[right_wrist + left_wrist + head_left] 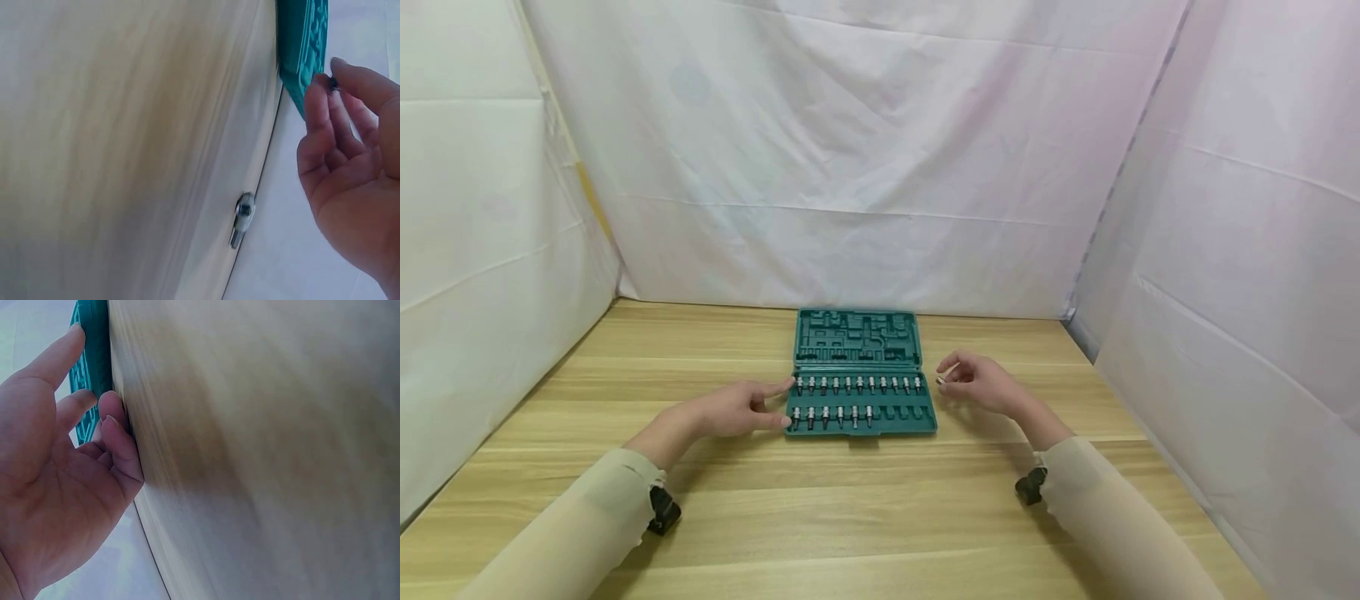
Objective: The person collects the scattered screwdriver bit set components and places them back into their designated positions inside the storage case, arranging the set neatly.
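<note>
The right hand (977, 383) pinched a small bit socket (333, 83) between thumb and fingertips, just beside the right edge of the green case (895, 426). The left hand (733, 408) had its thumb and forefinger stretched apart, touching the case's left edge. Inside, metal bit sockets (840, 415) stood in two rows; the lid (857, 335) was open behind. Another bit socket (244, 215), seen from the right wrist, lay on the worktop (850, 517), apart from the fingers.
</note>
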### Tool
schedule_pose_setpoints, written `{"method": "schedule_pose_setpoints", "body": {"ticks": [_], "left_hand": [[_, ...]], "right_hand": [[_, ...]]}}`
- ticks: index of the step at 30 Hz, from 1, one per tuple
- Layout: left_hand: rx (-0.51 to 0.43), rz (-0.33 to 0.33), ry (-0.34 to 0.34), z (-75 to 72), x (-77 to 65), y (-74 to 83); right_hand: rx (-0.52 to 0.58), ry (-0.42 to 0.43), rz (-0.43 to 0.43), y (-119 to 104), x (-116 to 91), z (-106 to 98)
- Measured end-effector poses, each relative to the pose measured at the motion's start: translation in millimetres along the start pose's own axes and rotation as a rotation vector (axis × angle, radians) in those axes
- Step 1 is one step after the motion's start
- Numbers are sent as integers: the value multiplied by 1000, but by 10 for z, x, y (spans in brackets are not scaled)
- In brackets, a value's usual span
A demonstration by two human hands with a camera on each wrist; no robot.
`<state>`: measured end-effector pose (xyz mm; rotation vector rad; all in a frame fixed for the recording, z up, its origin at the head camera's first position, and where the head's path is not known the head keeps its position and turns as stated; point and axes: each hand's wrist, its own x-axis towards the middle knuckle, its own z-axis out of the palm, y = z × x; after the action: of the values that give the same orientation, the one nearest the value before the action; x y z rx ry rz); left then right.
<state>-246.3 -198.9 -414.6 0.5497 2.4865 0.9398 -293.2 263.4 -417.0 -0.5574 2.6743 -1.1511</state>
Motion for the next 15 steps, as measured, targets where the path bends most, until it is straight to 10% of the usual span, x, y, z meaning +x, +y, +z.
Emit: {"method": "schedule_pose_setpoints", "body": {"ticks": [15], "left_hand": [[7, 2, 1, 2, 0, -18]], "right_hand": [[287, -68, 25, -183, 24, 175]]}}
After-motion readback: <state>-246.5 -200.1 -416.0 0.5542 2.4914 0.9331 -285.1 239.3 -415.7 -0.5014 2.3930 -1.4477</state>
